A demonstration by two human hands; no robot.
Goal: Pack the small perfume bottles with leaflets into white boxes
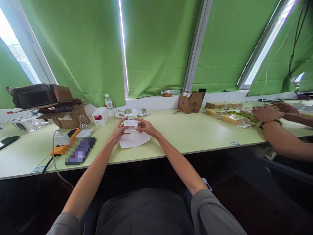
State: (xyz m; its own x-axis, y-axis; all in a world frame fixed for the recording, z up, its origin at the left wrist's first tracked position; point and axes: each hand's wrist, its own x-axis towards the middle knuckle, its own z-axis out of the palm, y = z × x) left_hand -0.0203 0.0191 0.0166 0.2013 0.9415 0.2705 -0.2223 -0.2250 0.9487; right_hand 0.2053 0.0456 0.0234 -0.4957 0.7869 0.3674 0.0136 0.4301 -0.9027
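So the person's got a small white carton-like thing (130, 123) at the far edge of a white paper sheet (134, 141); can't tell if it's touching the paper. Left hand (118, 132) is pinching its left side, right hand (147, 127) pinching the right, fingers bent on both. Just beyond the sheet there's some green-and-white packets (120, 113). Left of the sheet: a dark phone-ish slab (77, 156), partly pixelated, then an orange device (58, 149). Farther back on that side, a white box with red print (99, 117) beside an upright bottle (108, 102). Right of the sheet and back sits an open cardboard box (190, 103); way farther right, a co-worker's hands (267, 113) near yellowish boxes (232, 119).
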